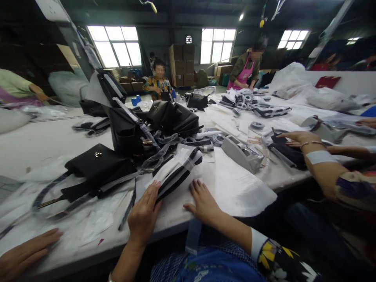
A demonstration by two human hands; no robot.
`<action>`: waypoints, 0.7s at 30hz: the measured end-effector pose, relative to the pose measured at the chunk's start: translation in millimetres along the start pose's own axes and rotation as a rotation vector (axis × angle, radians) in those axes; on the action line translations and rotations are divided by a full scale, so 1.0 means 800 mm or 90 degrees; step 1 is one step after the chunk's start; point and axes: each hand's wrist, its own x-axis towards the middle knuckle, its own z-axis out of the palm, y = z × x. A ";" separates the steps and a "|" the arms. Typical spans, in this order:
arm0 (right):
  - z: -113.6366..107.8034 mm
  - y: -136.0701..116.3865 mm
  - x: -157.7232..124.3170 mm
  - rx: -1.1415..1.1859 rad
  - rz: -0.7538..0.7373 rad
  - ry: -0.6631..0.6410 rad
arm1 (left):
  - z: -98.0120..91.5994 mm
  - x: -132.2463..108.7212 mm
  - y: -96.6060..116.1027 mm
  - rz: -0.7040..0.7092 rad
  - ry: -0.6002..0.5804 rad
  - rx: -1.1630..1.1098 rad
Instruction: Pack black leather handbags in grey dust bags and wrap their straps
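Observation:
In the head view, my left hand (pixel 143 215) is at the near end of a flat black bag (pixel 178 170) with white and clear wrapping on it. The fingers lie over the bag's end and the thumb is on its near side, so the hand holds that end. My right hand (pixel 204 201) rests on the white tabletop just right of the bag, fingers spread, with nothing in it. To the left lies a black handbag (pixel 96 160) with a small gold emblem and a wrapped handle. A white sheet (pixel 241 184) lies right of my right hand.
A grey tape dispenser (pixel 242 154) stands beyond the sheet. More black bags (pixel 173 117) and wrapped straps are piled behind. At right, a co-worker's hand (pixel 296 137) presses on a black bag; another person's hand (pixel 31 248) lies at the lower left. Other people work across the table.

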 end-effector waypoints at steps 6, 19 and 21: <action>0.035 -0.035 0.033 0.031 -0.257 -0.138 | -0.005 0.007 -0.005 -0.021 0.028 -0.012; 0.041 -0.043 -0.003 -0.001 -0.255 -0.113 | -0.002 0.009 0.009 0.056 0.012 0.032; 0.036 -0.044 -0.008 0.009 -0.298 -0.123 | -0.004 0.007 0.017 0.076 0.017 0.045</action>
